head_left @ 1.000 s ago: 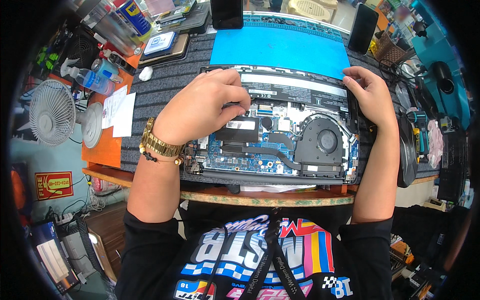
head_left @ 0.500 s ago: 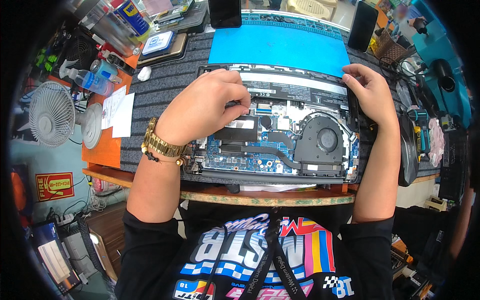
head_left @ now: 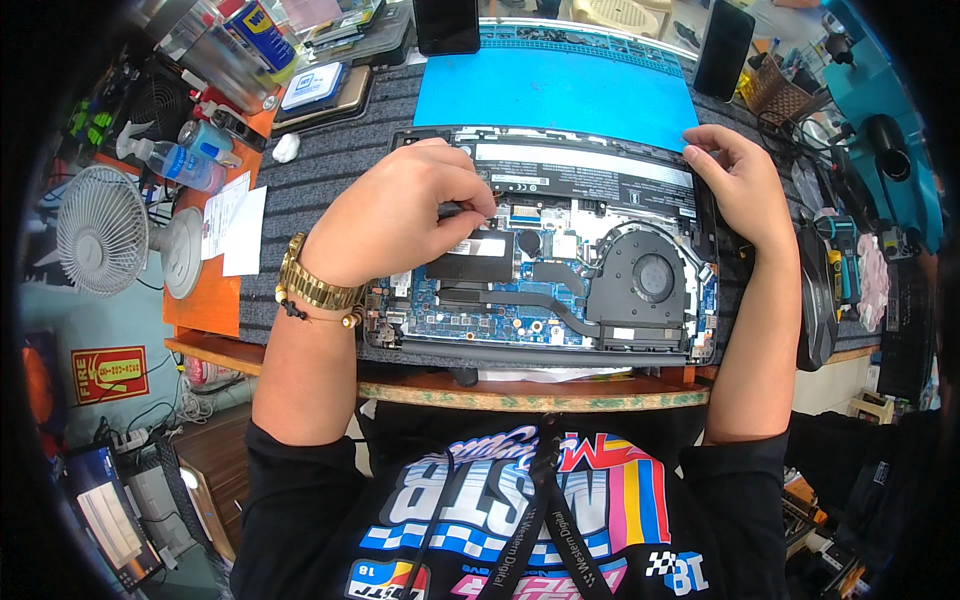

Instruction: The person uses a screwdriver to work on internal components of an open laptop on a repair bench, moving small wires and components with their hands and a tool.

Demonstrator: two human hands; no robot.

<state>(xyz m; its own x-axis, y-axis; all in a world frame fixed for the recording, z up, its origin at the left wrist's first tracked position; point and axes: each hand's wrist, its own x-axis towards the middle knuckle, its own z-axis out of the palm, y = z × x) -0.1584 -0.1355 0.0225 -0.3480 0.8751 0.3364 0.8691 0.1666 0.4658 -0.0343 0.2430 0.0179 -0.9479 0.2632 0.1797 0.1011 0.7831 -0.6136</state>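
An opened laptop base (head_left: 560, 356) lies on a ribbed grey mat, its inner parts bare. A long black battery (head_left: 590, 180) fills its far half, with a blue circuit board (head_left: 470, 322) and a round black fan (head_left: 654, 278) nearer me. My left hand (head_left: 415, 215) is over the left side, thumb and index finger pinched close to the battery's near edge. Whatever is between those fingertips is hidden. At the far right corner rests my right hand (head_left: 738, 180), thumb and fingers apart, touching the laptop's edge.
A blue work mat (head_left: 555, 92) lies behind the laptop. Two dark phones (head_left: 449, 25) (head_left: 724, 52) stand at the back. To the left are a small white fan (head_left: 105, 228), a spray bottle (head_left: 170, 160) and papers (head_left: 243, 232). A black pouch (head_left: 818, 300) lies at right.
My left hand has shifted very slightly, its pinched fingertips a little farther from me. My right hand stays at the laptop's corner.
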